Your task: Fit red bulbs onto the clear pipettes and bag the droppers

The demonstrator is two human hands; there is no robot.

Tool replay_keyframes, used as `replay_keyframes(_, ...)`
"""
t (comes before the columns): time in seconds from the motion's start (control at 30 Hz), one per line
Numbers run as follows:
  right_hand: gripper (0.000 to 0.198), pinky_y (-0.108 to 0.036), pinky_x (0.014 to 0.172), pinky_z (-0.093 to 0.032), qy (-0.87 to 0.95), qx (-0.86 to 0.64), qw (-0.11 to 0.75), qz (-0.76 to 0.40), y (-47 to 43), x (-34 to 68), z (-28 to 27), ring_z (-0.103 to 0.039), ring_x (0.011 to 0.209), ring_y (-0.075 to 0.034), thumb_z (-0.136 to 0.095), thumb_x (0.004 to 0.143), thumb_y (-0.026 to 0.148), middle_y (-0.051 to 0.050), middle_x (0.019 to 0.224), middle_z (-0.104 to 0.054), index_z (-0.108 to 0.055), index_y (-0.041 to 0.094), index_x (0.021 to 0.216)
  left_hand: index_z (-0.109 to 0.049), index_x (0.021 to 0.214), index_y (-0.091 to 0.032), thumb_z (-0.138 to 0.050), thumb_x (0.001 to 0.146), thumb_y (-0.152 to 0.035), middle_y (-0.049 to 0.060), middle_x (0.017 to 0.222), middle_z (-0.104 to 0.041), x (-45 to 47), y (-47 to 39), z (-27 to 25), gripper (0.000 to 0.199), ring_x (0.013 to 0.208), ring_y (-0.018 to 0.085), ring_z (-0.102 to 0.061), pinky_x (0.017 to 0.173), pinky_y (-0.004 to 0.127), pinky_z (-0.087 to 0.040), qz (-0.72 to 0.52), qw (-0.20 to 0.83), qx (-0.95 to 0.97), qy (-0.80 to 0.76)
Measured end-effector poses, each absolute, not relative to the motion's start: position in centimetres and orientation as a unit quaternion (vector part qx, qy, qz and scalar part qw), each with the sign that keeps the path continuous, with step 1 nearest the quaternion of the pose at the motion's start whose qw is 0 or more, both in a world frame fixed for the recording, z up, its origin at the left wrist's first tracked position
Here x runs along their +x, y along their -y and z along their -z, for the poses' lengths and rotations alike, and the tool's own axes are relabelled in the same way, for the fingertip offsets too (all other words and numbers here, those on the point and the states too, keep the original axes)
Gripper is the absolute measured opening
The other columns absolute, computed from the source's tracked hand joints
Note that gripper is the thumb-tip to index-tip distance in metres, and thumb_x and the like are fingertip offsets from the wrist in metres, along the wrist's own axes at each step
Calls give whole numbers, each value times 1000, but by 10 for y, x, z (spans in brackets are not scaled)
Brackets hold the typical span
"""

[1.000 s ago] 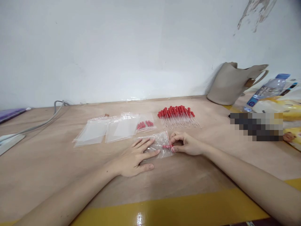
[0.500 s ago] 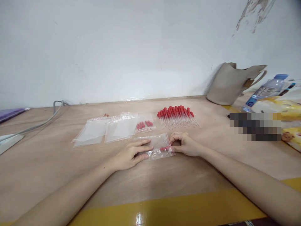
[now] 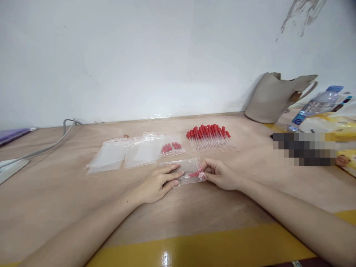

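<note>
A small clear zip bag (image 3: pixel 190 171) with red-capped droppers inside lies on the wooden table (image 3: pixel 55 200). My left hand (image 3: pixel 157 183) rests flat on the bag's left part, fingers spread. At the bag's right end, along its red zip strip, my right hand (image 3: pixel 219 173) pinches it with the fingertips. Behind the bag lies a row of loose droppers (image 3: pixel 211 136) with red bulbs. A filled bag (image 3: pixel 171 146) and empty clear bags (image 3: pixel 122 154) lie to the left of them.
A beige bucket bag (image 3: pixel 275 97) leans on the wall at the back right, beside a water bottle (image 3: pixel 317 105) and yellow packets (image 3: pixel 333 126). A grey cable (image 3: pixel 50 142) runs along the far left. Yellow tape (image 3: pixel 194 248) lines the near edge.
My left hand slid back from over the bag to its left end. My right hand's fingers moved in along the zip strip, and the bag looks flatter and narrower.
</note>
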State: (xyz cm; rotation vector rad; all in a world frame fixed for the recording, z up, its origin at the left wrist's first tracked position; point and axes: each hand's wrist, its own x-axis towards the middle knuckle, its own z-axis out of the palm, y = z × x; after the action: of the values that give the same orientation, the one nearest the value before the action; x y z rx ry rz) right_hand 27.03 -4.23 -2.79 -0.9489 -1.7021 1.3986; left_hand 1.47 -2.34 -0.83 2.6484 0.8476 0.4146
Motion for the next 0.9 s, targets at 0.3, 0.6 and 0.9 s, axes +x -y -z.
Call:
replay_keyframes(0.3, 24, -28, 71, -44, 814, -349, 289, -364, 33, 291, 17, -54, 78, -13, -58, 79, 40, -4, 87, -56, -67, 18, 74, -57, 118, -24, -48, 88, -27, 8, 121, -55, 10, 23, 8, 32, 111, 20, -52, 95, 37, -44, -200, 175, 932, -248)
replay_keyframes(0.6, 20, -27, 62, -43, 768, -463, 341, -283, 6, 305, 8, -52, 66, -13, -56, 77, 35, -3, 78, -58, -64, 17, 79, -59, 115, -23, -51, 86, -28, 7, 122, -57, 10, 21, 8, 31, 110, 20, -54, 96, 38, -44, -198, 201, 923, -260)
replay_keyframes(0.9, 22, -37, 75, -35, 690, -661, 289, 53, -72, 278, -15, -53, 84, -22, -49, 80, 31, -9, 85, -63, -67, 19, 81, -60, 115, -24, -52, 86, -29, 7, 125, -56, 10, 19, 9, 31, 116, 22, -51, 99, 42, -41, -196, 224, 918, -262)
